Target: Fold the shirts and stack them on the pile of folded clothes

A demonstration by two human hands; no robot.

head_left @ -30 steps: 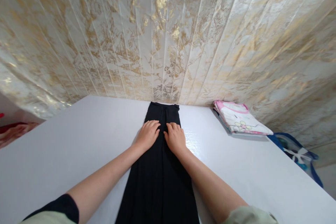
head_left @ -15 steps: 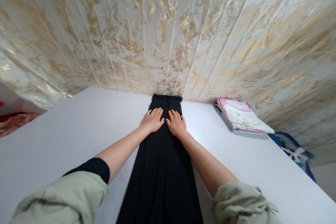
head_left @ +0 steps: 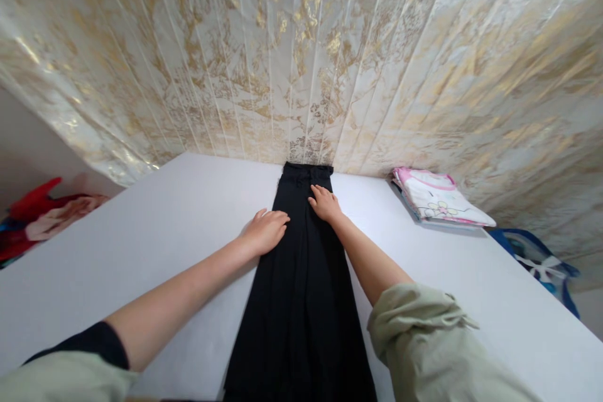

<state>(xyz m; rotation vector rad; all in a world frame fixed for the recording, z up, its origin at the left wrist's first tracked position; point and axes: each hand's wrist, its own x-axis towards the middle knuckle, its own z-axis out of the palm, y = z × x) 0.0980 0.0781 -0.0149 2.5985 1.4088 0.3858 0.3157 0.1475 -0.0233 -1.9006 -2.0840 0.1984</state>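
Fingers (head_left: 279, 220) of left hand (head_left: 264, 232) and right hand (head_left: 325, 203) lie flat, grasping nothing, on the soft, limp black garment (head_left: 301, 301), likely best held by its waistband (head_left: 307, 171) at the table (head_left: 141, 245) far edge.

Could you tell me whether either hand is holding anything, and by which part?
Nothing is held: the left hand and right hand lie flat, open, on the black garment, near its far end.

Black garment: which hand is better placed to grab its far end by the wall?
Probably the right. The right hand lies flat near the far end of the black garment; the left hand rests farther back, at its left edge.
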